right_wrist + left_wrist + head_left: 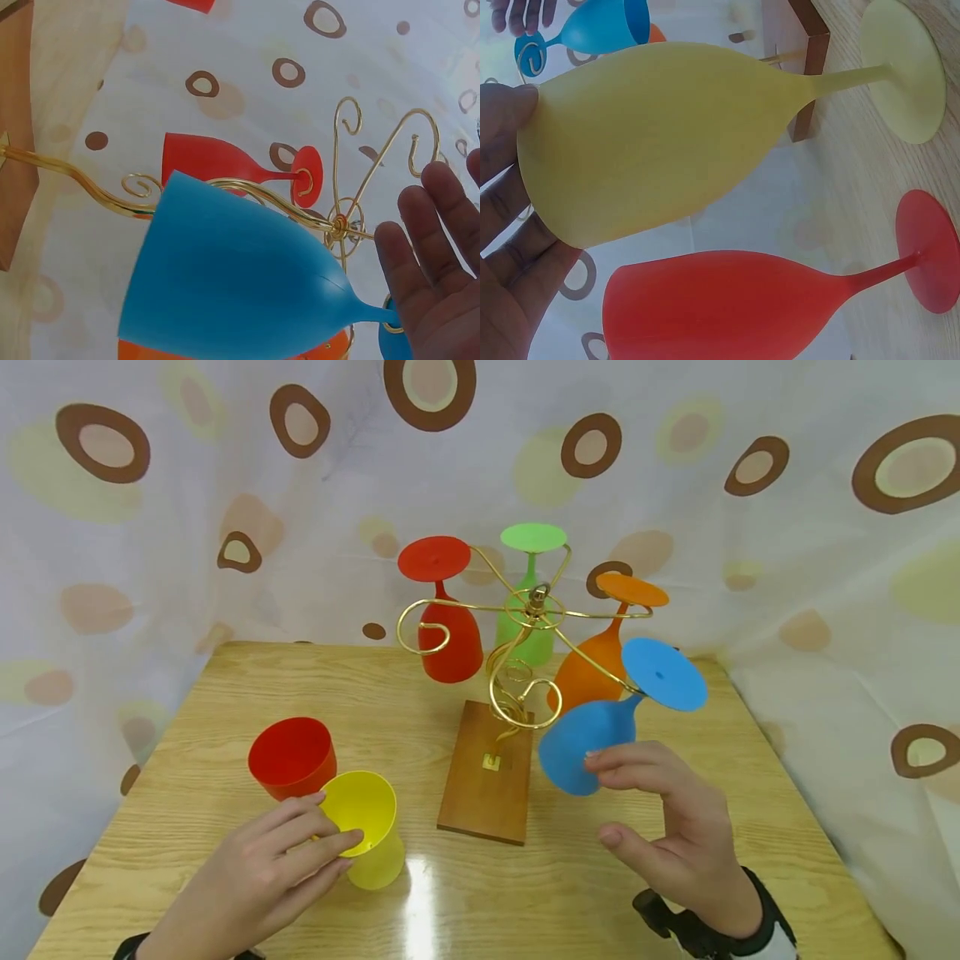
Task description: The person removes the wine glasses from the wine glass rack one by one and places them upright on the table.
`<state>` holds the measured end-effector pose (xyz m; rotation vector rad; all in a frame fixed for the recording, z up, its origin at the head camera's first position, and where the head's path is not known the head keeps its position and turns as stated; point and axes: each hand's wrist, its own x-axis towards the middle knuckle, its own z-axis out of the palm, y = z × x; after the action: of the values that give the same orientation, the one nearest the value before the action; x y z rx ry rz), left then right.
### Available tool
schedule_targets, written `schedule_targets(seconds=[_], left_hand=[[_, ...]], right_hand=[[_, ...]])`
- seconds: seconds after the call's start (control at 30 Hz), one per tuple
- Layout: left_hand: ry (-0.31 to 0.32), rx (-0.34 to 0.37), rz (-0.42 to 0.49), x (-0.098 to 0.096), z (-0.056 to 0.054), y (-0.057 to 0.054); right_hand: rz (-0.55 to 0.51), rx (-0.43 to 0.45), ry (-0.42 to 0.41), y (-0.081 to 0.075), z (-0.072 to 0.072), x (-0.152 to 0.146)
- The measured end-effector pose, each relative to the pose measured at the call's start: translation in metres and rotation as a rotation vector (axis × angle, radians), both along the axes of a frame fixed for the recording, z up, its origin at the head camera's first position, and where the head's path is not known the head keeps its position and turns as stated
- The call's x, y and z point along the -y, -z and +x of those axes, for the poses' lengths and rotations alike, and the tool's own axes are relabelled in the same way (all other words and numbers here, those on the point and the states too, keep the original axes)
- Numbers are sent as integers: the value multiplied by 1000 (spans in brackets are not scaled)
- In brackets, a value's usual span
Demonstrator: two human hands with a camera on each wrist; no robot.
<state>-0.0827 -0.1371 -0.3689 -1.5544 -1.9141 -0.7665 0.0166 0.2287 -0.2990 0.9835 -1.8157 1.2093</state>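
A yellow plastic wine glass (378, 860) stands upright at the front left, its mouth up. My left hand (277, 860) grips it at the rim, thumb and fingers on opposite sides in the left wrist view. Behind it a red wine glass (318, 768) also stands mouth up. A gold wire glass rack (504, 664) rises from a wooden base (480, 793). Upside down from one of its arms hangs a blue wine glass (573, 747), tilted. Beside this glass is my right hand (675, 827), thumb and fingers spread apart, holding nothing; its fingertips overlap the bowl in the head view.
Also hanging on the rack by their feet are a red glass (453, 643), a green glass (534, 643) and an orange glass (588, 668). Two curled hooks, at the left and front, hold no glass. Patterned cloth (150, 568) surrounds the wooden table (360, 685).
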Motion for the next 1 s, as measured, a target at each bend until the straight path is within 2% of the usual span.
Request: schedule_targets(seconds=[0.3, 0.43, 0.53, 0.63, 0.73, 0.8, 1.0], left_hand=[[5, 9, -5, 2, 5, -4], [19, -10, 13, 6, 8, -12], [15, -21, 31, 8, 11, -18], [17, -24, 55, 9, 14, -22], [25, -24, 75, 10, 17, -24], [24, -19, 78, 10, 18, -25], [7, -1, 56, 12, 17, -27]], right_hand=[[-105, -173, 5, -19, -1, -6], [-111, -264, 110, -38, -5, -5], [-53, -271, 233, -54, -12, -9], [88, -204, 347, -66, -18, -18], [254, -103, 410, -73, -24, -28], [346, -42, 425, -75, -28, -33], [514, 144, 424, -75, -35, -52]])
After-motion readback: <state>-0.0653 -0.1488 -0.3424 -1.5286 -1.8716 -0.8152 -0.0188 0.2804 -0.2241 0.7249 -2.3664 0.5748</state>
